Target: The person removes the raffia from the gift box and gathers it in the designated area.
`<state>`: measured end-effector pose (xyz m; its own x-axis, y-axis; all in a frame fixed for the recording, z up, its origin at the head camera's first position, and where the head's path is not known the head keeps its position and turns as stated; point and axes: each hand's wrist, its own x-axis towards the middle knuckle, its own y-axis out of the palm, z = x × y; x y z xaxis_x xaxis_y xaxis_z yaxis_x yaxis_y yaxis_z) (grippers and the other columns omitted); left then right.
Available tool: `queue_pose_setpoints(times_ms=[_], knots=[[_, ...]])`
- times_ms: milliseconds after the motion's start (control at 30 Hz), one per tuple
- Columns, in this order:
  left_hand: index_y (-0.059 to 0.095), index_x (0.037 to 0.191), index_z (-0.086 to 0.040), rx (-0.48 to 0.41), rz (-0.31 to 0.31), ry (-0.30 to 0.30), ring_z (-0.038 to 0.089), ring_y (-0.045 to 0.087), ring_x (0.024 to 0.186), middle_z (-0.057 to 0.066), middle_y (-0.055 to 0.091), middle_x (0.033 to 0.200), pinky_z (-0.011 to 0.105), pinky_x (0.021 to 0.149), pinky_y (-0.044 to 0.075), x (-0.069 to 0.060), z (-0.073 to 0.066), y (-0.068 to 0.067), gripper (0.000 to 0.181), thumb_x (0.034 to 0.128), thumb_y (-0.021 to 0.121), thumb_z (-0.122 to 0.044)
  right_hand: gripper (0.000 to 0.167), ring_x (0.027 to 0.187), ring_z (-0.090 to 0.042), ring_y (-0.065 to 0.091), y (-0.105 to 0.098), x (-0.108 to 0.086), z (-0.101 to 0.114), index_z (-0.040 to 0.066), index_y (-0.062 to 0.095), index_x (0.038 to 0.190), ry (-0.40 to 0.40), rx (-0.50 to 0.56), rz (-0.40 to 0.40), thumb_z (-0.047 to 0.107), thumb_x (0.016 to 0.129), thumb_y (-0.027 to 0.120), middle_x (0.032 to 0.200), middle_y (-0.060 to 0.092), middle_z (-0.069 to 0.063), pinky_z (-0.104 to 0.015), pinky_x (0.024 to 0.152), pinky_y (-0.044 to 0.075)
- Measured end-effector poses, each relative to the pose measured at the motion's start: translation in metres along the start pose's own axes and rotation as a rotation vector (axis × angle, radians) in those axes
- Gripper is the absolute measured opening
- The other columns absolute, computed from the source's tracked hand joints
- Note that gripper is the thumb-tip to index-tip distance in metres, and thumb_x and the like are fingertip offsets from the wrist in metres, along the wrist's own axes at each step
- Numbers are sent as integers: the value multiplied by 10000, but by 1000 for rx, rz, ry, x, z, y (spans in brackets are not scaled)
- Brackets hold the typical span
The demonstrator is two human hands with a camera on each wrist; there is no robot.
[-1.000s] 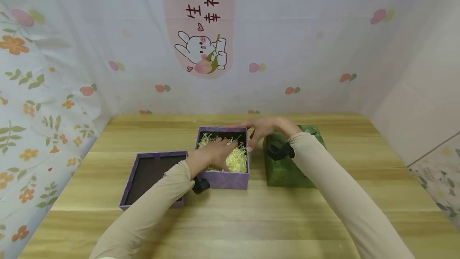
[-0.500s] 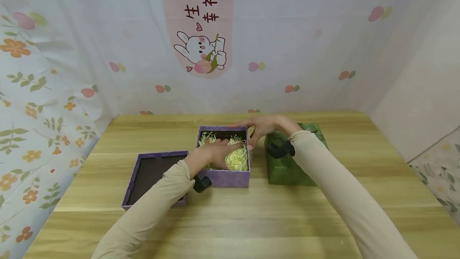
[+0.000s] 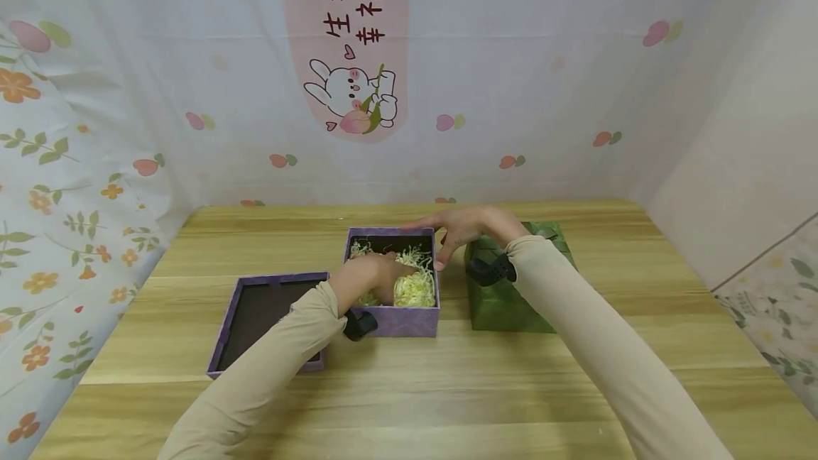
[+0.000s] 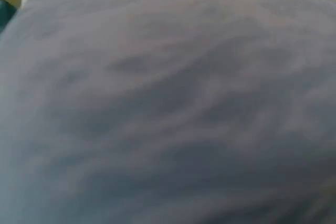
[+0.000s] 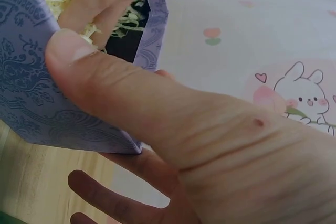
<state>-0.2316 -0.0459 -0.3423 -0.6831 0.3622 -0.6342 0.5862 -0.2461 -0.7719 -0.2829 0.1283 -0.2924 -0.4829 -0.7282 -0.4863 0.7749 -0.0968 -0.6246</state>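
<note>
A purple patterned box (image 3: 405, 321) stands uncovered mid-table in the head view, with pale yellow shredded paper (image 3: 415, 291) inside its dark interior. My left hand (image 3: 377, 277) reaches down into it, and its fingers press into the shreds; the fingertips are hidden. My right hand (image 3: 469, 224) holds the box's far right corner. In the right wrist view its thumb (image 5: 71, 56) lies against the right wall near the rim, while other fingers (image 5: 113, 200) spread behind and below the corner. The left wrist view is filled by the blurred purple box wall (image 4: 168, 103).
A shallow purple lid (image 3: 268, 314) with a dark inside lies upturned left of the box, partly under the left sleeve (image 3: 255, 382). Right of the box stands a green box (image 3: 505, 311), partly behind the right forearm. A printed curtain (image 3: 486, 91) backs the table.
The left hand has shifted slightly and its spread fingers have drawn closer together, deeper in the shreds. The right hand keeps its place at the box's corner. The head view has shifted a little.
</note>
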Motion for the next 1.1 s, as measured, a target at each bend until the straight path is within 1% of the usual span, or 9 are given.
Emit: queue_pose_setpoints(times_ms=[67, 100, 200, 333, 433, 533, 667, 900, 1100], knots=[[197, 1484, -372, -2, 13, -1, 293, 442, 1161, 122, 86, 1536, 312, 689, 450, 3, -1, 3, 817, 855, 611, -54, 890, 1305, -362, 303, 0, 1, 0, 217, 212, 1500, -8, -14, -1, 162, 794, 751, 1542, 119, -80, -439, 980, 373], [180, 1487, -372, -8, 18, -6, 257, 489, 1074, 129, 71, 1537, 265, 595, 415, 4, -2, 5, 827, 859, 594, -30, 893, 1311, -358, 295, 1, 1, -1, 217, 213, 1500, -11, -15, -2, 161, 791, 753, 1542, 123, -75, -443, 985, 369], [157, 1487, -390, -2, 3, -34, 258, 488, 1011, 130, 73, 1532, 244, 525, 389, 8, -4, 9, 838, 865, 569, -9, 894, 1350, -329, 223, 1, 1, -2, 188, 207, 1501, -40, -8, 1, 141, 792, 751, 1541, 128, -70, -472, 1022, 321], [153, 1487, -392, -13, -26, -56, 329, 386, 1179, 127, 76, 1534, 300, 600, 426, 11, -6, 12, 832, 871, 542, 10, 892, 1373, -323, 161, 0, 2, -4, 154, 193, 1502, -70, 12, 12, 138, 800, 743, 1542, 118, -79, -496, 1041, 282], [161, 1492, -367, -9, -44, -47, 348, 378, 1209, 141, 93, 1533, 342, 681, 461, 12, -5, 13, 805, 882, 553, -16, 894, 1357, -357, 197, 0, 2, -3, 164, 195, 1502, -69, 15, 13, 150, 798, 746, 1542, 117, -79, -488, 1034, 298], [201, 1494, -316, 28, -53, -8, 351, 371, 1255, 141, 153, 1522, 391, 822, 450, 12, -4, 14, 729, 908, 582, -111, 896, 1347, -383, 210, -1, 0, -3, 189, 199, 1502, -51, 32, 13, 140, 796, 748, 1543, 110, -75, -481, 1032, 305], [295, 1475, -241, 46, -63, 71, 312, 317, 1320, 99, 284, 1488, 439, 1002, 346, 13, -3, 15, 634, 919, 594, -184, 899, 1328, -419, 235, -1, 0, -4, 207, 190, 1504, -22, 57, 16, 142, 799, 743, 1546, 89, -76, -464, 1020, 331], [459, 1389, -182, 68, -124, 141, 271, 427, 1247, 55, 473, 1367, 452, 991, 366, 16, 3, 20, 471, 931, 569, -167, 880, 1328, -415, 238, -1, 2, -2, 204, 198, 1503, -40, 49, 15, 163, 810, 739, 1545, 88, -92, -464, 1023, 325], [606, 1225, -164, 111, -158, 162, 249, 537, 1101, 50, 578, 1207, 415, 867, 456, 20, 0, 21, 299, 930, 560, -156, 894, 1373, -362, 136, 0, 1, -6, 184, 189, 1504, -48, 43, 15, 141, 803, 742, 1545, 89, -90, -503, 1052, 257]])
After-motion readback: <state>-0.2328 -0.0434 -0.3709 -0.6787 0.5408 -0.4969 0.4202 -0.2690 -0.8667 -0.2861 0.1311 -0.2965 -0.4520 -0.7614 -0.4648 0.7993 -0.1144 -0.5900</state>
